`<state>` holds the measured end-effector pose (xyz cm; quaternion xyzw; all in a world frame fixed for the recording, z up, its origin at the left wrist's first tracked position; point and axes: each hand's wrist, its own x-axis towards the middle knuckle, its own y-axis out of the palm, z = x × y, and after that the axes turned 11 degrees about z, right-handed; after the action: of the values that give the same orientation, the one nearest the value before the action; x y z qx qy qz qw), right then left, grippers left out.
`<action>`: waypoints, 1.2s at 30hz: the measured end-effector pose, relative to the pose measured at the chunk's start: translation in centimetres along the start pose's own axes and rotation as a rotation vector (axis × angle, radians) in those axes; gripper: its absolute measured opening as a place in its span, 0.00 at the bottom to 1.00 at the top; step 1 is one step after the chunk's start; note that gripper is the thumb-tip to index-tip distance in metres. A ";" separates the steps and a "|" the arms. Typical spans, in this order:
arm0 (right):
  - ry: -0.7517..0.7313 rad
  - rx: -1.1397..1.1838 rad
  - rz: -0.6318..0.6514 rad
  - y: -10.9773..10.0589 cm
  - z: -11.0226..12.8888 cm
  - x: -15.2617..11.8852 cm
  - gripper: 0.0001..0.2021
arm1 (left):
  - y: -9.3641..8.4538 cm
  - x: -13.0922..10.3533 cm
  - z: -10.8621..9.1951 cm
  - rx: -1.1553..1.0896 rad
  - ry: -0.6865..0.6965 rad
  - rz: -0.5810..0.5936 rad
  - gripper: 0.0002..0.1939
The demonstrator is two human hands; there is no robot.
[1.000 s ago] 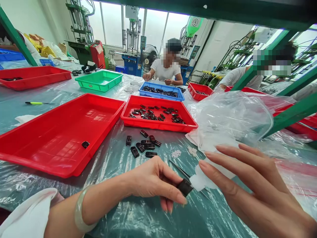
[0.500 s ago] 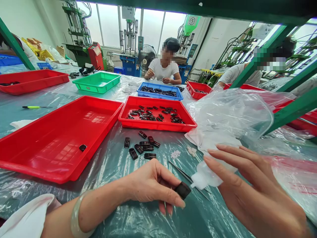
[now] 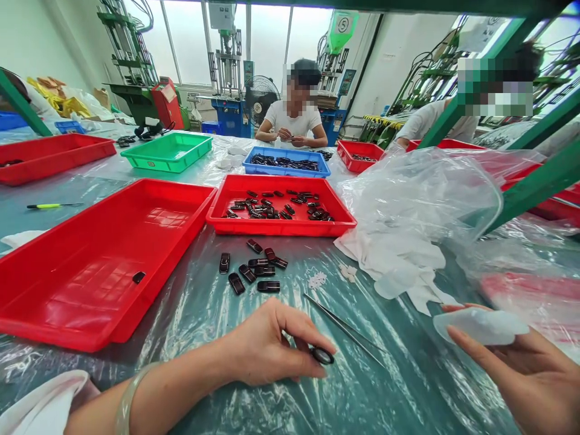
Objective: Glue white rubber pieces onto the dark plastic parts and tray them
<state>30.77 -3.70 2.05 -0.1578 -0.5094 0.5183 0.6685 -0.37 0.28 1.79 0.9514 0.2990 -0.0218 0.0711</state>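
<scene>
My left hand, with a pale bangle on its wrist, pinches a small black part whose rounded end faces me. At the lower right my right hand holds a translucent white bottle between thumb and fingers. Metal tweezers lie on the plastic-covered table between my hands. Beyond my left hand lie several black parts. A small heap of tiny white pieces rests to their right, beside some cream-coloured pieces.
A large red tray at left holds one black part. Another red tray and a blue tray hold many. A green tray stands behind. Plastic bags and a green frame are at right. Two people sit beyond.
My right hand has moved right and down, taking the bottle away from the black part. In my left hand the part has turned, showing its rounded end. The view has shifted slightly.
</scene>
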 end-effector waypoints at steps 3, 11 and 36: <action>0.380 0.234 0.039 -0.2 -0.5 1.2 0.09 | -0.1 0.2 0.0 0.041 0.006 -0.016 0.13; 0.544 0.465 0.057 1.9 -3.5 -0.2 0.11 | 0.1 0.3 -0.1 0.042 -0.164 -0.038 0.11; 0.447 0.120 -0.118 0.0 2.9 -3.0 0.09 | 0.2 0.8 -0.2 0.104 -0.304 -0.112 0.09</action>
<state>28.47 -7.16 1.76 -0.1987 -0.3256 0.4600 0.8018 0.39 0.59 1.90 0.9213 0.3359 -0.1847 0.0647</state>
